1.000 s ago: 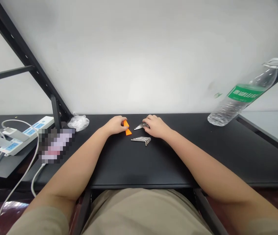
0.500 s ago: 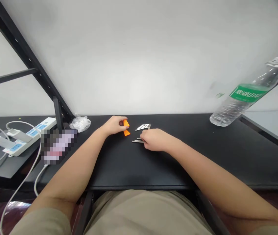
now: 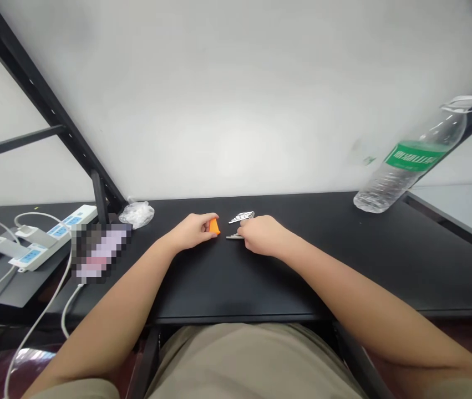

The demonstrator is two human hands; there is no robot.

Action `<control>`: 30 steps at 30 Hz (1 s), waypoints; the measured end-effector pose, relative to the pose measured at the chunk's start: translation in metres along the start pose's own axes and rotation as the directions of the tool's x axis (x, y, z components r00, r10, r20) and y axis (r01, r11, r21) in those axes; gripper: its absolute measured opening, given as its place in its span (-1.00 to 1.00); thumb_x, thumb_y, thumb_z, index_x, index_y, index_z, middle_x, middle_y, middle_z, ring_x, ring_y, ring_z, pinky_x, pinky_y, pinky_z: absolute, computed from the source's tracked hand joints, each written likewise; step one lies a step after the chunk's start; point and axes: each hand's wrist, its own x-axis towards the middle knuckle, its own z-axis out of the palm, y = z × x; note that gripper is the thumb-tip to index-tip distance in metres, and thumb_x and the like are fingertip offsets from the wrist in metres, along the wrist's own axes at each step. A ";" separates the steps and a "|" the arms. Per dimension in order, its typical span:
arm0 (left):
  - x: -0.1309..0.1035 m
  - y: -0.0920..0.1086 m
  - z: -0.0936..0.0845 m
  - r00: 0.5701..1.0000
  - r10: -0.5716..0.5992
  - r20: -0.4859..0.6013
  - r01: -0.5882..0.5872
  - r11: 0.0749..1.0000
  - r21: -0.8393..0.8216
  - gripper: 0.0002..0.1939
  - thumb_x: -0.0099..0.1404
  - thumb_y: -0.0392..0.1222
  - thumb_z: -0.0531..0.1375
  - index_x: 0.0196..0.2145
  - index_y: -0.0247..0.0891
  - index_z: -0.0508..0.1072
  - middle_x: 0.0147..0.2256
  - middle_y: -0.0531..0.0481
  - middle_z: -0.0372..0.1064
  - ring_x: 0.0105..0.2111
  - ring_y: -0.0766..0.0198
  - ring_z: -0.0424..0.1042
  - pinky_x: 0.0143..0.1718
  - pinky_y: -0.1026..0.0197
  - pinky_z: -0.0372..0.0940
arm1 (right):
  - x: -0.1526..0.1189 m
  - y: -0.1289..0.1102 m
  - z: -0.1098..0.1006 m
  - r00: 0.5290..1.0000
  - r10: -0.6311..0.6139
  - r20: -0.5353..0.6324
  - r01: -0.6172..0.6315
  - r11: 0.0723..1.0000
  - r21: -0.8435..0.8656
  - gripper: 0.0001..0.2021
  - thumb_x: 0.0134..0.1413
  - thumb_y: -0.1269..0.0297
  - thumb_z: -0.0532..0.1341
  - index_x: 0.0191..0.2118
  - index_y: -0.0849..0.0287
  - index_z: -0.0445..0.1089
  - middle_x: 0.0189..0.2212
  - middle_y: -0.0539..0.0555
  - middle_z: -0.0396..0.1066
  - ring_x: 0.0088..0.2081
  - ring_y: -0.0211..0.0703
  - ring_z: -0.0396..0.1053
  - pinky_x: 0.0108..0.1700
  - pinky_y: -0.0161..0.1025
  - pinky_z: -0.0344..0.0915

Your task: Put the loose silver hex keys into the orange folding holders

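The left fingers (image 3: 212, 236) gripped the orange holder (image 3: 214, 226) while the right fingers (image 3: 242, 230) bent over the near keys (image 3: 233, 237), their grip unclear, and a careless sweep could have scattered the far keys (image 3: 239, 217) just beyond them.

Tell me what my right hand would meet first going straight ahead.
Probably the far hex keys, just ahead of the right hand's fingers; its height is unclear, so it might pass over.
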 end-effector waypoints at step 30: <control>0.007 0.011 0.016 0.992 -0.018 -0.122 -0.053 0.830 -0.555 -0.35 0.21 -0.05 0.38 0.21 -0.25 0.38 -0.31 -0.02 0.48 -0.34 0.26 0.47 -0.23 0.18 0.38 | -0.002 0.040 -0.009 0.971 0.177 -0.159 0.032 0.565 0.824 -0.85 0.17 0.19 0.25 -0.22 0.10 0.53 -0.44 -0.02 0.48 -0.49 -0.21 0.41 -0.40 -0.25 0.32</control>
